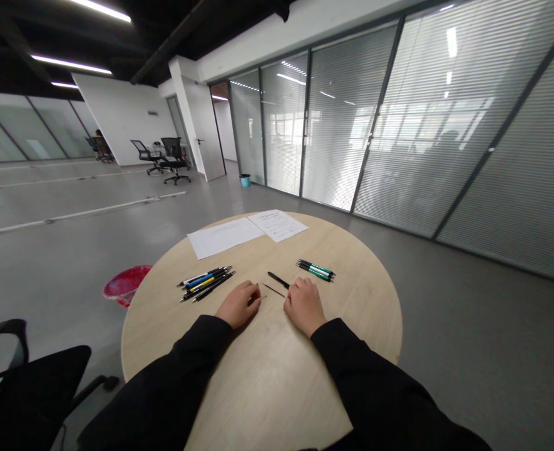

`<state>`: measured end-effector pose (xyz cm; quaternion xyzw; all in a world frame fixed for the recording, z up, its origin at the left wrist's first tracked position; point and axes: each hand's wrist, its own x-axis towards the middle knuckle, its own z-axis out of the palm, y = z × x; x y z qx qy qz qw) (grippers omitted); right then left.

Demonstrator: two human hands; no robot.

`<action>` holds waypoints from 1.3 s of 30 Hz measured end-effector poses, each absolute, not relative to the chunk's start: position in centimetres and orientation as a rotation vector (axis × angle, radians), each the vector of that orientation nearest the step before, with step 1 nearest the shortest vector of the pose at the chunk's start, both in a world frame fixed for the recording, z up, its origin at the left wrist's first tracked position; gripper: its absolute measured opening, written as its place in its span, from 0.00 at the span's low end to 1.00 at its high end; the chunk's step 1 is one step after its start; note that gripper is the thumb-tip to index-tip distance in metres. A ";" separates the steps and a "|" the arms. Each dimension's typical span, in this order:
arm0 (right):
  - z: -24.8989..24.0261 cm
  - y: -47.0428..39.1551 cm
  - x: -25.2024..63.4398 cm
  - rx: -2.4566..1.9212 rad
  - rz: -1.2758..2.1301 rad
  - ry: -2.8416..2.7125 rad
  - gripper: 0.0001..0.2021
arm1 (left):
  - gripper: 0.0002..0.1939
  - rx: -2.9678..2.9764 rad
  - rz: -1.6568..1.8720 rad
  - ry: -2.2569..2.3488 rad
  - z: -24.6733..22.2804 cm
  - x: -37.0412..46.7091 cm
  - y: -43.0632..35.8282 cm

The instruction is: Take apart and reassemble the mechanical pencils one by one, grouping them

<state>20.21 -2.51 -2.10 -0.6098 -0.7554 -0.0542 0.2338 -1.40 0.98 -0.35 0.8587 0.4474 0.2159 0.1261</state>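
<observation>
My left hand (240,304) rests on the round table (258,388) with its fingers curled in a pinch. A small, thin, pale piece shows at its fingertips, too small to name. Close by on the right, my right hand (305,305) is closed, fingers bent down toward the wood. From its fingertips a thin dark pen refill (273,290) points left toward the other hand. Just beyond it lies a black pen barrel (277,279), one end against or under the right fingers; I cannot tell which.
Several pens (206,282) in black, blue and yellow lie left of my hands. Green, white and black pens (315,270) lie at the right. Printed sheets (225,237) cover part of the far edge. A red basket (125,283) and black chair (32,394) stand left.
</observation>
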 end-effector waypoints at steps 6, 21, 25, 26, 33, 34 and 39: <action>-2.1 -2.6 20.0 -1.692 -0.140 -2.075 0.03 | 0.03 2.466 0.603 1.332 -0.4 -1.4 1.1; -2.0 -2.3 20.7 -1.684 -0.129 -2.002 0.01 | 0.05 2.428 0.659 1.325 -0.3 -1.5 1.0; -2.4 -1.6 21.7 -1.703 -0.143 -1.963 0.02 | 0.05 2.431 0.671 1.317 -0.5 -1.8 1.2; -2.5 -1.4 21.9 -1.703 -0.135 -1.965 0.03 | 0.05 2.432 0.673 1.317 -0.5 -1.8 1.2; -2.5 -1.1 22.2 -1.681 -0.073 -1.973 0.04 | 0.07 2.453 0.602 1.267 0.1 -1.4 0.6; -2.5 -1.2 22.1 -1.682 -0.068 -1.974 0.04 | 0.08 2.465 0.594 1.250 0.1 -1.3 0.5; -2.3 -1.3 22.1 -1.705 -0.051 -1.971 0.04 | 0.06 2.502 0.593 1.223 0.3 -1.1 0.2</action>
